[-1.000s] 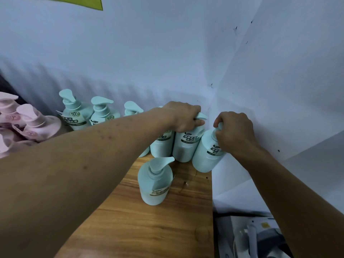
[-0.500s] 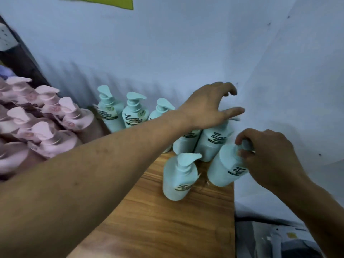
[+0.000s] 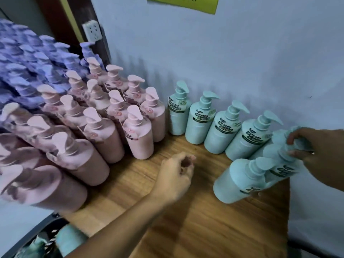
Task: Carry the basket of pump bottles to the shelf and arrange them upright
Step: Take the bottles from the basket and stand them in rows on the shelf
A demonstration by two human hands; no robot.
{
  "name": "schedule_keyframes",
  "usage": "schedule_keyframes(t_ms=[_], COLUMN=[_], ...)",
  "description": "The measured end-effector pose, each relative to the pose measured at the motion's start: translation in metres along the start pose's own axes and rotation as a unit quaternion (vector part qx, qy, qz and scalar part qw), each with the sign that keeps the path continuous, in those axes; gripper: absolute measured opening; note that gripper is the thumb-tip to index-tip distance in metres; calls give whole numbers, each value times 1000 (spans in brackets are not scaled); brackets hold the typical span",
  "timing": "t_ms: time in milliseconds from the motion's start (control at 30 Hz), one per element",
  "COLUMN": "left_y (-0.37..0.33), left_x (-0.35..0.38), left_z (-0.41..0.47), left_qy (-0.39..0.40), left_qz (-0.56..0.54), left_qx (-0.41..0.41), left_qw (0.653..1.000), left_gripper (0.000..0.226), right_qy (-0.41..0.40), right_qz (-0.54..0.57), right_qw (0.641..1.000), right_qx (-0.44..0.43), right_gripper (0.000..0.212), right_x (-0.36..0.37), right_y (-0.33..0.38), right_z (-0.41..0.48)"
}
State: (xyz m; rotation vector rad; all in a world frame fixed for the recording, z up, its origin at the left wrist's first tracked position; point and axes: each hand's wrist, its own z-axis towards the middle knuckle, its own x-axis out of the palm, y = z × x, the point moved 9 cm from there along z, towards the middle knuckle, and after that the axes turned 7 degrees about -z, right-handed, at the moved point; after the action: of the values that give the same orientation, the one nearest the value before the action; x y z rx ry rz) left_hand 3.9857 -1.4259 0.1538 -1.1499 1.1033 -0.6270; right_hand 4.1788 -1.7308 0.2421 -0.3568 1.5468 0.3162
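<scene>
Right hand (image 3: 316, 155) has its fingers pinched around the pump neck of a teal bottle (image 3: 279, 162) at the shelf's right end, by the wall. Left hand (image 3: 175, 175) is blurry, loosely curled, holding nothing, hovering over bare wooden shelf (image 3: 204, 229). Another teal bottle (image 3: 240, 180) stands just in front of the gripped one, touching it. Four more teal ones (image 3: 200, 120) line the wall, pink bottles (image 3: 137, 131) further left.

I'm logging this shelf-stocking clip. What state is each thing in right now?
Left hand: empty, loosely curled above the wooden shelf.
Right hand: gripping a teal bottle's pump.
Held teal bottle: tilted.
Front teal bottle: standing apart.
Back teal row: upright along the wall.
Pink bottles: upright, packed.
</scene>
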Motion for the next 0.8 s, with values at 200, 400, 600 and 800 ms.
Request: schedule_keyframes(t_ms=[200, 400, 600, 800], left_y=[-70, -105, -95, -140], left_x=[-63, -76, -64, -68], left_z=[71, 160, 189, 88], left_qy=[-96, -27, 93, -87], left_qz=[144, 351, 445, 128], left_qx=[147, 163, 119, 236], left_qw=[974, 921, 883, 959], left_gripper=[30, 47, 42, 17], right_qy=[2, -17, -11, -2], right_qz=[-10, 8, -35, 27], right_qw=[1000, 999, 993, 994], right_qx=[1, -28, -108, -110], right_gripper=[64, 33, 17, 17], right_x=[-23, -64, -63, -54], right_y=[54, 105, 162, 178], right_z=[-9, 4, 29, 36])
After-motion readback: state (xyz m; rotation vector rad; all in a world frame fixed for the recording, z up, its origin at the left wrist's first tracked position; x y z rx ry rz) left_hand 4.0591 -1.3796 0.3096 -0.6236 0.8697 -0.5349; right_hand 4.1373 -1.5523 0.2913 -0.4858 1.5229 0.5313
